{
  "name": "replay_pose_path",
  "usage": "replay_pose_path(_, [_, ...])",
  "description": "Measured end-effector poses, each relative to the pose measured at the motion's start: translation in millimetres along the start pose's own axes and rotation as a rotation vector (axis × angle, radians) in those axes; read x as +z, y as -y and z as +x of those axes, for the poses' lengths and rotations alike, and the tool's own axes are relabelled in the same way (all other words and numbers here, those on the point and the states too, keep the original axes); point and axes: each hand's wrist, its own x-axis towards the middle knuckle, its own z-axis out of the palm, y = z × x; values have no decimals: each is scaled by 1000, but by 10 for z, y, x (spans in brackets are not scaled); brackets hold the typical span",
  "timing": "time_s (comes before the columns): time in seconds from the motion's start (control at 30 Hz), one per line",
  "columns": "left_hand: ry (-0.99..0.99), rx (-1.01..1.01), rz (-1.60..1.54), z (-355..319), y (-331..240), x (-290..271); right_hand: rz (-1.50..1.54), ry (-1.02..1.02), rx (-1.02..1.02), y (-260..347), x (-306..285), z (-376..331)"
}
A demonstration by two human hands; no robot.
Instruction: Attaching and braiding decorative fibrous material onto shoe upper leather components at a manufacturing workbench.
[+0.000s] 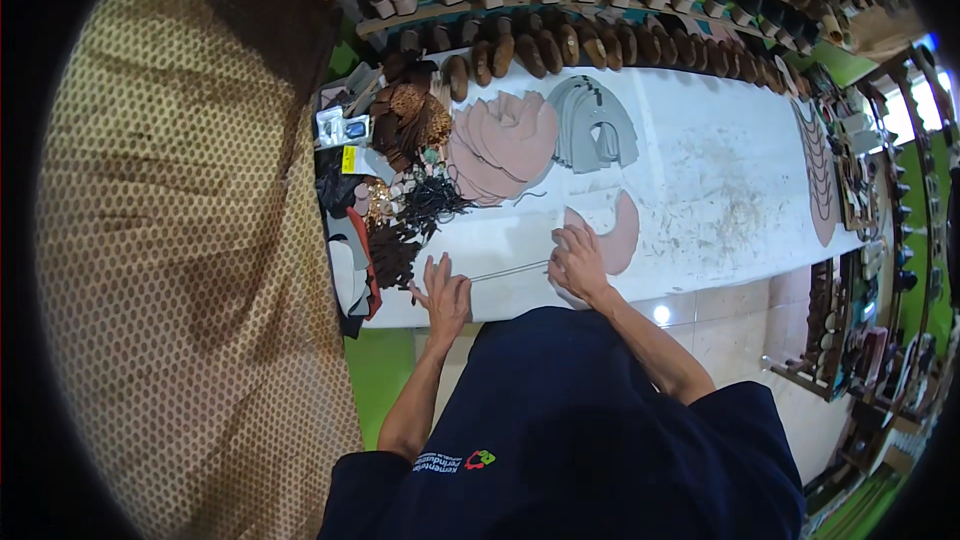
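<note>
A thin, dark-edged strip point(510, 270) runs nearly straight between my two hands, just above the white tabletop. Its left end meets the thumb side of my left hand point(443, 297), which pinches it while the other fingers stick out. At the other end, my right hand point(579, 262) has its fingers bent down over the strip, and the fingertips hide that end. Partly under and beside the right hand lies a flat pink U-shaped leather piece point(627, 240). Farther back are a fanned stack of pink pieces point(505, 145) and a stack of grey arched pieces point(597, 130).
Dark strips point(432, 200), brown scraps point(408, 120) and small packets point(342, 128) crowd the table's left end. Brown shoe lasts point(550, 52) line the back edge. Curved pink pieces point(820, 180) lie at the right. A patterned gold curtain point(190, 240) hangs at the left.
</note>
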Motion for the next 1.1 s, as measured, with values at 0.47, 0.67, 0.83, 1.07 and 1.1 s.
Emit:
replay_pose_path(0.47, [299, 668, -114, 1112, -1455, 830, -173, -96, 522, -875, -754, -1255])
replay_pose_path(0.67, [295, 727, -110, 1265, -1502, 891, -200, -309, 564, -657, -581, -799])
replay_pose_path(0.83, [318, 735, -94, 1345, -1549, 848, 83, -328, 289, -473, -384, -259])
replay_pose_path(1.07, [350, 681, -19, 1414, -1549, 788, 103, -233, 284, -468, -287, -42])
replay_pose_path(1.1, [360, 670, -7, 1423, -1545, 784, 100, -241, 284, -478, -290, -20])
